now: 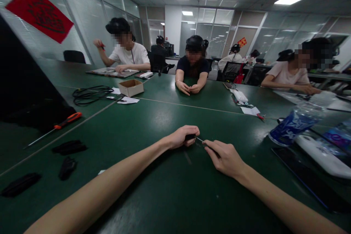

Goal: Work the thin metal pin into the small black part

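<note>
Over the green table (164, 190), my left hand (181, 136) is closed around a small black part (190, 137), mostly covered by the fingers. My right hand (226, 157) pinches a slim screwdriver-like tool (200, 140); its thin metal shaft points left and its tip meets or nearly meets the black part. The grip hides most of the tool's handle. Off to the left lie several black pieces, among them a long one (69, 147), a short one (67, 168) and another long one (21, 184). Their kind is too dark to make out.
An orange-handled screwdriver (68, 120) rests at the left by a large black panel (24, 80). Farther back are a cardboard box (131, 88) and coiled black cable (90, 95). A water bottle (292, 126) and phone (309, 179) lie at right. Co-workers sit across the table.
</note>
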A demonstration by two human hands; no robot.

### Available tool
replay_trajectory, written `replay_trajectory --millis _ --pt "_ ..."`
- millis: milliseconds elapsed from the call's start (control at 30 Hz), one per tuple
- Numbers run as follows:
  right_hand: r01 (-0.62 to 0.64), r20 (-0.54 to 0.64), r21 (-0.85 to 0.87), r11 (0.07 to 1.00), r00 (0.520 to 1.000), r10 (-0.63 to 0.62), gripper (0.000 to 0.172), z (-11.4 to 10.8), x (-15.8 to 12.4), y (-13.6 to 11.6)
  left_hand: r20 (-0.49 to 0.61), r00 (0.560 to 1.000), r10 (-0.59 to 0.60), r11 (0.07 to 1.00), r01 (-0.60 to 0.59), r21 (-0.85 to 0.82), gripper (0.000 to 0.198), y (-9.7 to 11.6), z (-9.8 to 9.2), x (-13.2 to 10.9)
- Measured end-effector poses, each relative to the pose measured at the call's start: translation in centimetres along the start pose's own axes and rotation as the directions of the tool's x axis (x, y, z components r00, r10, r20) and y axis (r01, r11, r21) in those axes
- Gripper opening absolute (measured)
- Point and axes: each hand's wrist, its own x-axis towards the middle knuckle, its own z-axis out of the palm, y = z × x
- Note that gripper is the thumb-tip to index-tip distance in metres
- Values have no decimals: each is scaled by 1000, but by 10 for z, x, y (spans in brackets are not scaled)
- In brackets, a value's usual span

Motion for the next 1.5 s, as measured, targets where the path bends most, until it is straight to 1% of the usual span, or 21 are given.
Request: replay_trajectory --millis 67,167,233,300,433,600,700,833,1067,1233,1333,1500 --pt "-32 -14 -6 999 999 32 29 1 1 -1 -100 994 45 998 -41 39 27 -3 3 1" --pt "-53 -35 -23 998 998 52 28 2 1 -2 -219 969 113 982 -76 171 30 -6 7 2" --pt "-56 -40 -41 998 998 55 28 3 1 -3 -259 953 157 961 -87 263 32 -7 9 1" --pt "-54 -31 -63 997 998 52 29 3 0 -3 -270 944 189 942 -96 323 33 -5 11 -2" --pt "8 2 -76 997 1000 -8 30 0 -2 -2 -215 962 170 937 -90 338 32 -1 12 -7" --pt "91 27 -33 995 996 -90 31 -3 -3 -1 -96 993 68 953 -36 301 29 2 7 -10" --pt "112 31 -35 993 993 -111 31 -4 -3 -1 -33 999 13 963 -4 269 26 4 3 -10" --pt "112 60 -42 993 992 -110 30 -4 -3 -1 21 999 -31 969 25 246 24 6 0 -9" --pt "146 34 -50 988 989 -144 28 -4 -4 1 35 995 -90 959 77 272 26 8 -2 -7" --pt "147 56 -51 988 988 -144 28 -3 -3 1 71 993 -90 950 64 305 24 11 -2 -8" --pt "139 70 -47 989 988 -135 28 -3 -3 1 88 993 -76 956 48 289 24 11 -3 -8" --pt "125 80 -43 991 989 -121 28 -3 -3 1 83 993 -79 959 53 279 24 10 -3 -7"
